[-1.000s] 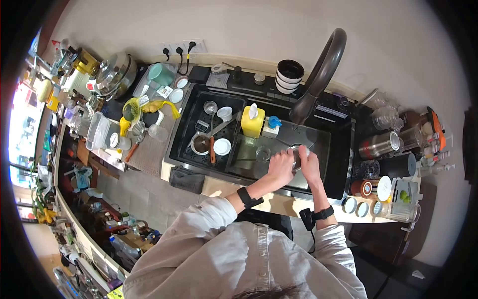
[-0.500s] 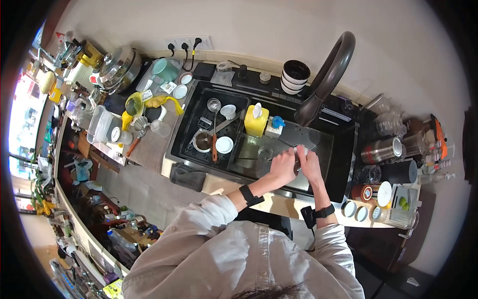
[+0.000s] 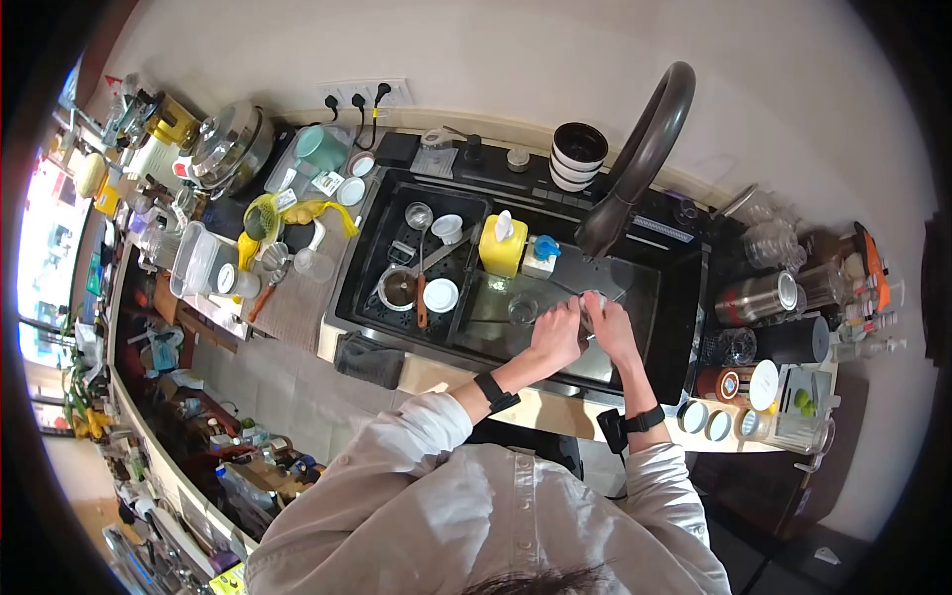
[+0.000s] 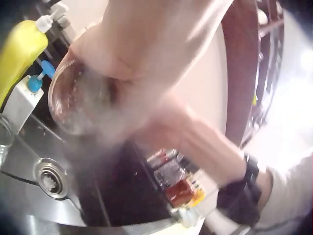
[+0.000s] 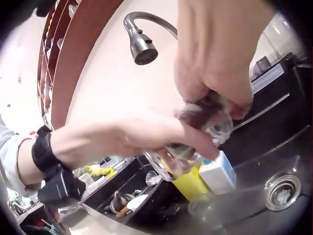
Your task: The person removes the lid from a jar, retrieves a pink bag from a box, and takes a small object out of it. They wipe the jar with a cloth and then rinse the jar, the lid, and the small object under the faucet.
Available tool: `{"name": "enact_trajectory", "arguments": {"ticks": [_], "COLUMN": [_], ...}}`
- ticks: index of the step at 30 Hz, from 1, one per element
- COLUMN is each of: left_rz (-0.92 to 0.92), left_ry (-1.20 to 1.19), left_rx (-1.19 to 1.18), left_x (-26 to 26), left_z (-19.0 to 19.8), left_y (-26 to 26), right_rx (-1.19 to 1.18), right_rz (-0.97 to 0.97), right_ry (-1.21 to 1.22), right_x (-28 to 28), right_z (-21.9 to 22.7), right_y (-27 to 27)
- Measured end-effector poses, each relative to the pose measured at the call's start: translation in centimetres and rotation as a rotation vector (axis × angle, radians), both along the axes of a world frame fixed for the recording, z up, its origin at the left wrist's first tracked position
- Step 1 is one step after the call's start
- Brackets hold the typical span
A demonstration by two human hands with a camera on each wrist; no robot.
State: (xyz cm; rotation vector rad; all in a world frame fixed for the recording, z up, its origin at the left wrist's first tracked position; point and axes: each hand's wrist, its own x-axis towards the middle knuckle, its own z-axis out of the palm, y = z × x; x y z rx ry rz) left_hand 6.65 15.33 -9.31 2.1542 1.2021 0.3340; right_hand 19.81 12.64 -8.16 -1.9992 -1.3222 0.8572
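Over the right basin of the sink, the left hand (image 3: pixel 557 334) and right hand (image 3: pixel 611 329) meet around a clear glass (image 4: pixel 73 103). In the right wrist view the left hand (image 5: pixel 161 137) has its fingers curled round the glass (image 5: pixel 222 128), while the right hand (image 5: pixel 220 68) grips it from the other side. Something dark (image 5: pixel 198 113) is between the hands, blurred; what it is I cannot tell. Another clear glass (image 3: pixel 523 309) stands in the basin, left of the hands.
A yellow bottle (image 3: pixel 503 246) and a white bottle with a blue top (image 3: pixel 540 256) stand behind the hands. The faucet (image 3: pixel 645 159) arches above. Left is a black tray (image 3: pixel 372 283) with a ladle and small dishes. Jars and a steel flask (image 3: pixel 759 295) line the right side.
Both hands stay together over the basin, with small shifts of the fingers around the glass. The head view has shifted slightly.
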Motion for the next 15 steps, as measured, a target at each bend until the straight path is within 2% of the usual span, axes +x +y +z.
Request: {"name": "enact_trajectory", "arguments": {"ticks": [4,6,8,11,15], "left_rz": [-0.090,-0.114,-0.131,-0.108,-0.200], "left_ry": [-0.122,-0.243,-0.331,-0.379,-0.379], "left_rx": [0.027,-0.073,-0.183,-0.394,-0.425], "left_x": [-0.1,-0.3,-0.7,-0.4,1.1], "left_z": [-0.6,-1.5,-3.3,-5.9,-8.9], "left_y": [1.3,2.1,2.5,2.7,3.9], "right_rx": [0.069,0.178,0.308,0.190,0.153], "right_rz": [-0.129,-0.257,-0.274,-0.373,-0.496], "right_ry": [-0.013,-0.101,-0.082,-0.009,0.037], "right_x": [1.5,2.7,4.7,6.9,8.2], "right_z": [1.1,2.8,3.3,4.2,1.5], "right_y": [-0.4,-1.0,-1.8,-3.3,-5.3]}}
